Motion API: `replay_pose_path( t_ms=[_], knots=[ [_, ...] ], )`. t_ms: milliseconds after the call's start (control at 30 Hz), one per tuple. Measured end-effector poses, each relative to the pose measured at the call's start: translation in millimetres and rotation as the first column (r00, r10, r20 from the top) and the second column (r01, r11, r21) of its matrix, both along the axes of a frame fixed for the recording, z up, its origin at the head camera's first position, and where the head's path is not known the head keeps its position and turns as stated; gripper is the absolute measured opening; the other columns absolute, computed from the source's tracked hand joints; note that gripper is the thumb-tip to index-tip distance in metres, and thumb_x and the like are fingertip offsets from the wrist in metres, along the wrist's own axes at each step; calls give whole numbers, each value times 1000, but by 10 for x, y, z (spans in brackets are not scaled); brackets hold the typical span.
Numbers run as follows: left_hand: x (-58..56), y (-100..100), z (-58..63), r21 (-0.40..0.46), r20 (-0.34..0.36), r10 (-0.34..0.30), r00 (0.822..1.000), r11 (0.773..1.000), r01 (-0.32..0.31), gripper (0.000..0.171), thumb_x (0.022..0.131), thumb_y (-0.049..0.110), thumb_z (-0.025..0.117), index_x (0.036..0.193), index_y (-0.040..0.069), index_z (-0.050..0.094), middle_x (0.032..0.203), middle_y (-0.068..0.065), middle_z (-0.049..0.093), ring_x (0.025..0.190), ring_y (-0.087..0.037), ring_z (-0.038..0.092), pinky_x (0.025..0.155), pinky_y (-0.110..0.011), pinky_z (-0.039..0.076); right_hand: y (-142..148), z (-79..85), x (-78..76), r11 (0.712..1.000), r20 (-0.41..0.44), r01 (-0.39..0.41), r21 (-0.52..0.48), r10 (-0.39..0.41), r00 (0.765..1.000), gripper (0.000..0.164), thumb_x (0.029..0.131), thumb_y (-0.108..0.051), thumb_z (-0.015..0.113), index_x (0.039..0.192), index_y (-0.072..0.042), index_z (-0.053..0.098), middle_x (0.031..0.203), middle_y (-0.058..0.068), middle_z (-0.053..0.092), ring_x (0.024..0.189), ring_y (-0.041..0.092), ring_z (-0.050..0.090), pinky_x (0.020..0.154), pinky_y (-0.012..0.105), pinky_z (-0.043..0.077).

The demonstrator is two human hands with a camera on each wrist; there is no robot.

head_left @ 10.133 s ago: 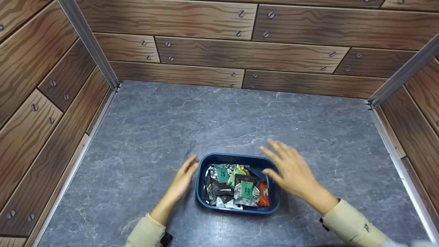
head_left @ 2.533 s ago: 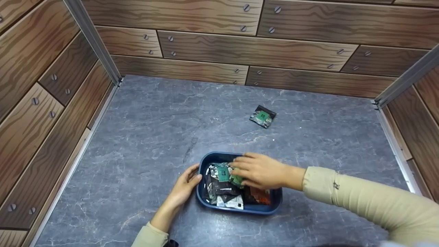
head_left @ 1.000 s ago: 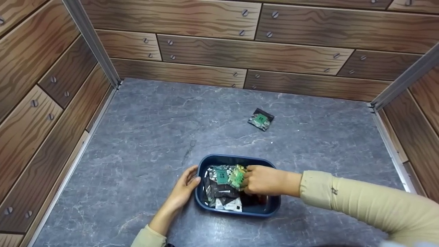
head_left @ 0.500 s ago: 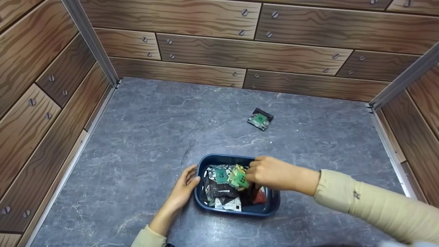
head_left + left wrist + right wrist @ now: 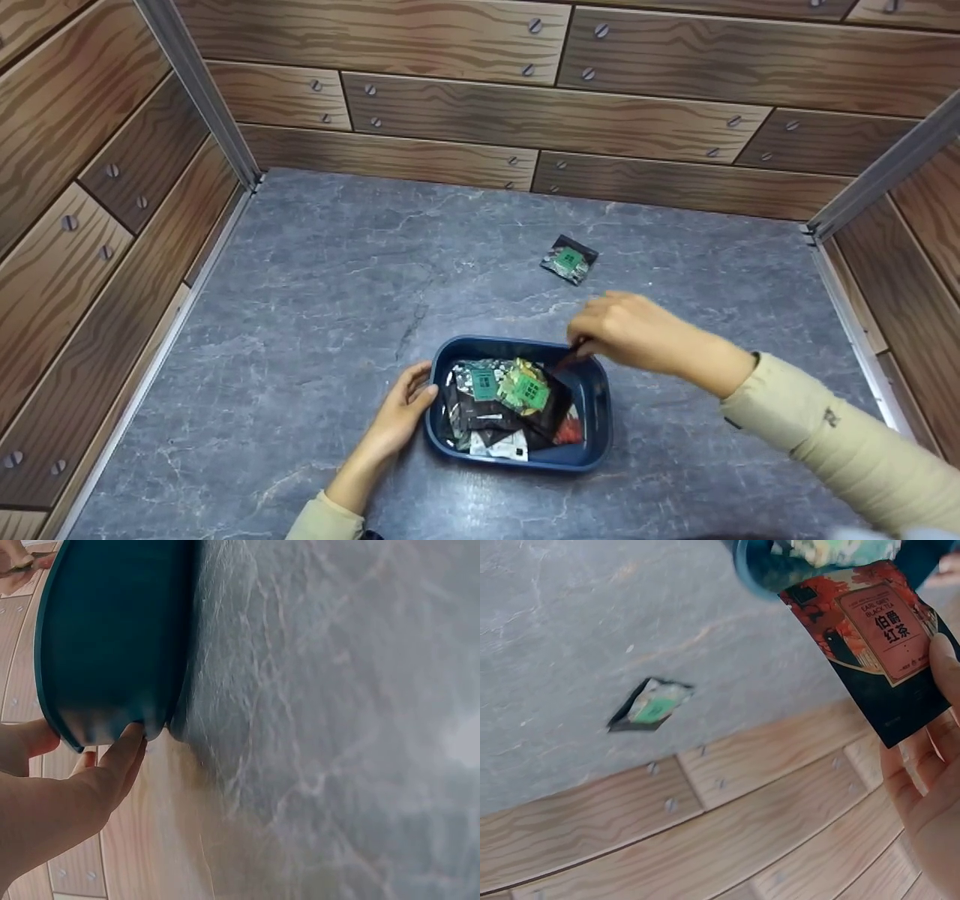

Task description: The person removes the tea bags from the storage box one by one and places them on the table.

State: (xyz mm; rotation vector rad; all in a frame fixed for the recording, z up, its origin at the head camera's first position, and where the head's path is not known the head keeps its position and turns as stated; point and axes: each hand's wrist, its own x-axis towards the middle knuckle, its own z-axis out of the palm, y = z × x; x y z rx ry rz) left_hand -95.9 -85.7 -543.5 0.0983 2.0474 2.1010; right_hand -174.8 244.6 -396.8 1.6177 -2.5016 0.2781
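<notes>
My right hand (image 5: pixel 634 330) pinches an Earl Grey black tea sachet (image 5: pixel 855 652) by one edge, thumb against fingers. The sachet has red artwork and a dark end. In the head view it hangs over the far right part of a blue plastic bin (image 5: pixel 600 420). My left hand (image 5: pixel 399 412) touches the bin's left end, thumb at the rim and fingers along the outer wall, as the left wrist view also shows. Inside the bin lie a yellow-green sachet (image 5: pixel 525 390), a sachet with a teal label (image 5: pixel 484 384), a white packet (image 5: pixel 502 446) and a red packet (image 5: pixel 570 429).
One dark sachet with a green label (image 5: pixel 570 259) lies on the grey marbled surface (image 5: pixel 337 285) beyond the bin. Wood-patterned panels (image 5: pixel 450 105) stand at the back and both sides, joined by metal corner posts (image 5: pixel 202 97).
My right hand has drawn the Earl Grey sachet up and to the right out of the pile. The green-labelled sachet, in the bin ten seconds ago, lies outside. My left hand stays put lately.
</notes>
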Motion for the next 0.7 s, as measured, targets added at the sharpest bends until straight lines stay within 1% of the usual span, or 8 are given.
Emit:
replay_pose_path(
  t_ms=[133, 233, 300, 367, 400, 467, 567, 700],
  knots=[
    [2, -8, -7, 3, 2, -1, 1000, 1000, 1, 46, 101, 5, 50, 140, -15, 36, 142, -36, 41, 131, -48, 42, 113, -51, 33, 159, 15, -131, 996, 8, 69, -59, -68, 998, 20, 74, -14, 85, 86, -13, 68, 79, -1, 67, 69, 15, 61, 64, 34, 55],
    [2, -12, -12, 3, -1, 0, 1000, 1000, 0, 46, 101, 4, 50, 140, -16, 36, 142, -36, 42, 130, -48, 43, 113, -50, 35, 280, 16, -244, 986, 39, 154, -66, -151, 988, 19, 76, -11, 84, 88, -13, 70, 79, -1, 68, 68, 15, 62, 62, 34, 56],
    [3, -15, -11, -2, -2, 6, 1000, 1000, -6, 45, 101, 4, 50, 139, -16, 37, 141, -36, 43, 130, -48, 44, 112, -50, 35, 356, 6, -335, 972, 72, 226, -59, -222, 972, 17, 78, -10, 82, 90, -13, 70, 81, 1, 69, 70, 17, 63, 63, 36, 57],
    [2, -15, -9, -6, 0, 9, 1000, 1000, -9, 45, 101, 4, 50, 139, -16, 37, 141, -36, 43, 130, -47, 44, 112, -50, 35, 430, -10, -430, 949, 109, 311, -54, -304, 946, 14, 81, -10, 80, 93, -11, 71, 84, 3, 71, 72, 20, 66, 65, 40, 57],
    [2, -15, -7, -7, 3, 11, 1000, 1000, -11, 45, 101, 4, 50, 139, -16, 37, 141, -36, 43, 130, -47, 44, 112, -50, 35, 469, -23, -478, 933, 134, 357, -50, -348, 928, 14, 83, -11, 79, 95, -11, 71, 86, 5, 71, 74, 23, 67, 66, 43, 58],
    [-1, -12, -7, -5, 13, 9, 1000, 1000, -9, 45, 101, 5, 51, 140, -15, 37, 141, -35, 43, 130, -47, 44, 112, -49, 35, 554, -53, -568, 892, 181, 451, -41, -437, 881, 13, 86, -13, 76, 98, -9, 71, 89, 8, 72, 77, 26, 67, 69, 48, 57],
    [-7, -8, -12, 4, 20, 5, 1000, 1000, -5, 46, 102, 5, 50, 140, -15, 37, 142, -35, 42, 131, -47, 44, 112, -49, 35, 684, -110, -692, 813, 262, 581, -27, -555, 789, 15, 90, -16, 73, 103, -9, 71, 91, 9, 72, 79, 28, 66, 72, 51, 55],
    [-2, -13, -16, 11, 22, 3, 1000, 1000, -3, 46, 101, 5, 50, 140, -15, 37, 142, -35, 42, 131, -47, 43, 113, -48, 35, 833, -216, -834, 718, 351, 696, -15, -648, 676, 19, 96, -17, 65, 111, -6, 68, 95, 14, 70, 80, 31, 63, 72, 52, 50]
  ],
)
